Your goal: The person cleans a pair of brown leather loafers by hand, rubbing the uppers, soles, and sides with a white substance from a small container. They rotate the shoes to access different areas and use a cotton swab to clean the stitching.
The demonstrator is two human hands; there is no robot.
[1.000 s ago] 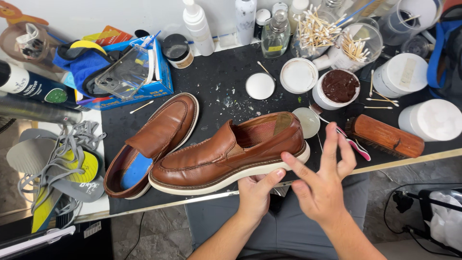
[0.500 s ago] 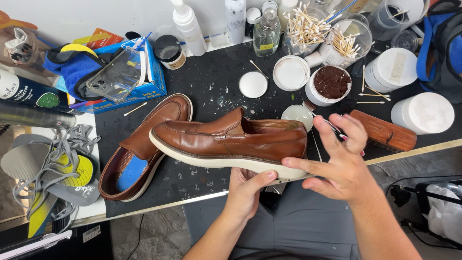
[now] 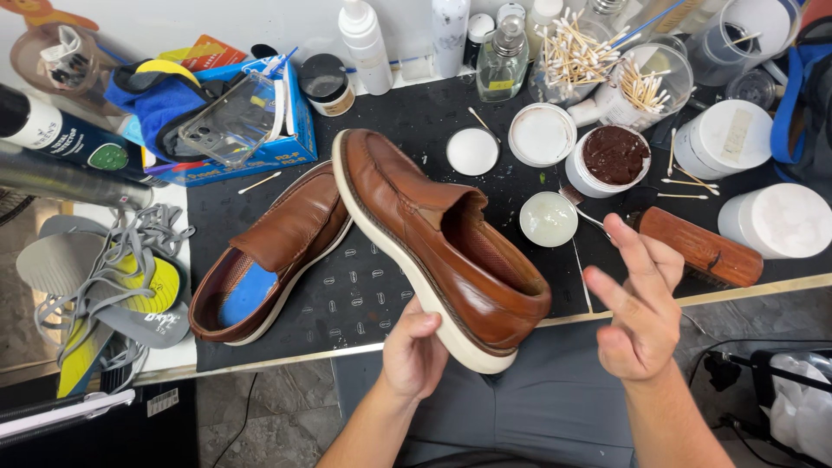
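Observation:
A brown leather shoe with a white sole (image 3: 433,238) is lifted above the black mat, toe pointing away from me, heel near my body. My left hand (image 3: 413,351) grips it from below at the heel and sole. My right hand (image 3: 637,303) hovers just right of the heel, fingers spread, holding nothing and not touching the shoe. A second matching brown shoe (image 3: 269,251) with a blue insole lies on the black work mat (image 3: 364,295) to the left.
An open jar of brown polish (image 3: 612,160), a small tub of pale cream (image 3: 549,218), white lids, cotton swabs and bottles stand at the back. A wooden brush (image 3: 702,247) lies right. Grey laces and insoles (image 3: 113,277) sit left.
The lifted shoe has been turned from lying sideways across the mat to pointing away from me. My right hand has come off the shoe and opened.

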